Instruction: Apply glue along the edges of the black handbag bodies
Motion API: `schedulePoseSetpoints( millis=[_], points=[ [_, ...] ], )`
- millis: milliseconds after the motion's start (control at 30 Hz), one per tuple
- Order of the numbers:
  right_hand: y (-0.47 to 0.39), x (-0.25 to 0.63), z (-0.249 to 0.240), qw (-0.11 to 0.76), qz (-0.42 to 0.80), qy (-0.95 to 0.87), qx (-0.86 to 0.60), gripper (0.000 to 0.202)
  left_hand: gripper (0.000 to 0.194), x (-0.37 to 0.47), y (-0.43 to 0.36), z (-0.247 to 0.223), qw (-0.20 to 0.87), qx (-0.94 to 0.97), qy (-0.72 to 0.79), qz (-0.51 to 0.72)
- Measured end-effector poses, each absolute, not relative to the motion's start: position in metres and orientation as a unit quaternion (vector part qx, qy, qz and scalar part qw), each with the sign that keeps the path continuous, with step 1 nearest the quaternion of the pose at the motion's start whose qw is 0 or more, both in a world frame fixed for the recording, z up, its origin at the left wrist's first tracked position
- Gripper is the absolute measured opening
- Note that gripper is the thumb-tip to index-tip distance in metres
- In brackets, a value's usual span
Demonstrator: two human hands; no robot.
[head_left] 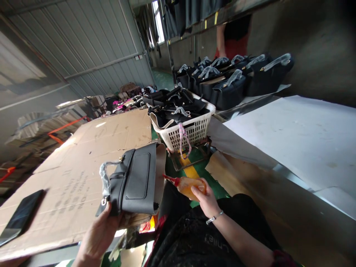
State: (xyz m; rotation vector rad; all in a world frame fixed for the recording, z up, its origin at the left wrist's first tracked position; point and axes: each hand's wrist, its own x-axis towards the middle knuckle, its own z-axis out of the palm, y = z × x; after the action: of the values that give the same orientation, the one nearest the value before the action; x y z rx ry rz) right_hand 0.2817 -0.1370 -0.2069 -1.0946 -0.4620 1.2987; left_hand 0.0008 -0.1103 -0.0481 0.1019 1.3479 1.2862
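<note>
A dark grey handbag (139,178) lies on its side at the edge of the cardboard-covered table, its open end facing right. Clear wrap covers its handle. My left hand (104,226) grips the bag near the handle's lower end, thumb on top and the other fingers hidden beneath. In my right hand (204,198) is a soft bottle (190,187) of amber liquid with a red nozzle. The nozzle's tip points left, close to the bag's open edge; whether it touches is unclear.
Cardboard (116,137) covers the table, with a phone (22,215) at its left. A white basket (186,133) of black bags stands ahead. More wrapped-handle bags (230,89) line the back right, near a person (233,37). White sheets (300,133) lie on the right.
</note>
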Motion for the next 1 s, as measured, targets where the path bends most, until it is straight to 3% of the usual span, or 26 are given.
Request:
schedulePoseSetpoints(
  millis=[133,233,333,400,500,567,667,800,1000],
  points=[
    [-0.155,0.283,-0.217,0.605,0.616,-0.21,-0.458,0.054,0.034,-0.027,-0.119,-0.057,0.601,0.051,0.623,0.497],
    [-0.167,0.284,-0.224,0.586,0.649,-0.194,-0.445,0.054,0.017,-0.065,-0.125,-0.062,0.608,0.147,0.669,0.401],
    [-0.171,0.285,-0.227,0.586,0.653,-0.182,-0.444,0.053,0.042,-0.092,-0.119,-0.051,0.462,0.342,0.741,0.349],
    [-0.17,0.284,-0.226,0.586,0.652,-0.183,-0.445,0.054,0.049,-0.093,-0.104,-0.037,0.339,0.417,0.751,0.383],
    [-0.169,0.282,-0.221,0.586,0.654,-0.185,-0.442,0.057,0.056,-0.069,-0.069,-0.015,0.281,0.422,0.748,0.429],
    [-0.169,0.281,-0.217,0.589,0.656,-0.18,-0.436,0.058,0.059,-0.047,-0.042,-0.007,0.371,0.415,0.7,0.447],
    [-0.174,0.282,-0.214,0.596,0.657,-0.165,-0.431,0.057,0.037,-0.019,-0.006,-0.007,0.501,0.398,0.644,0.42],
    [-0.181,0.291,-0.213,0.63,0.635,-0.147,-0.422,0.052,0.007,0.004,0.019,-0.007,0.564,0.377,0.593,0.433],
    [-0.183,0.309,-0.207,0.681,0.592,-0.103,-0.419,0.047,0.023,0.035,0.008,0.029,0.56,0.409,0.439,0.571]
  ],
)
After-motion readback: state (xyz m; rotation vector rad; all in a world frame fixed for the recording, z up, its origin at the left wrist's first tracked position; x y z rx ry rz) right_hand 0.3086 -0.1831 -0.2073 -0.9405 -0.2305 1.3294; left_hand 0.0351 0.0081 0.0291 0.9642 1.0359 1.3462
